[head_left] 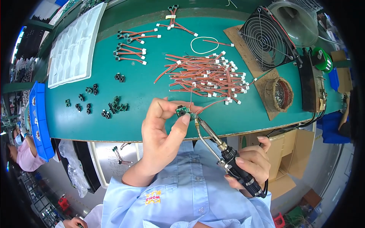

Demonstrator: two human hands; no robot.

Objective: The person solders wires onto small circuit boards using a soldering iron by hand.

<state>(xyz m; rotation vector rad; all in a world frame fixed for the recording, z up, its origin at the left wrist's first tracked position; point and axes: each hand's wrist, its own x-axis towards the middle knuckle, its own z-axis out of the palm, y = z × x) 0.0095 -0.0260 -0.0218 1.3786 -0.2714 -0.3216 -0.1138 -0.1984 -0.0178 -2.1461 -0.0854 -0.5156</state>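
My left hand (163, 131) pinches a small green circuit board (181, 111) between thumb and fingers, just above the table's front edge. Wrapped round the black handle of a soldering iron (213, 135) is my right hand (254, 163). A thin curved metal tube runs alongside the iron's shaft, and its tip meets the board's right edge, where the exact contact is too small to tell. Red-and-black wires with white plugs (227, 101) lead away from that spot. Beyond my hands lies a large pile of similar wire leads (205, 74).
Loose small boards (118, 104) lie left on the green mat, with wired boards (131, 49) behind them. A white plastic tray (76, 45) and a blue bin (40, 121) stand far left. At right are a fan (265, 38), a round solder pot (279, 95) and an open cardboard box (294, 154).
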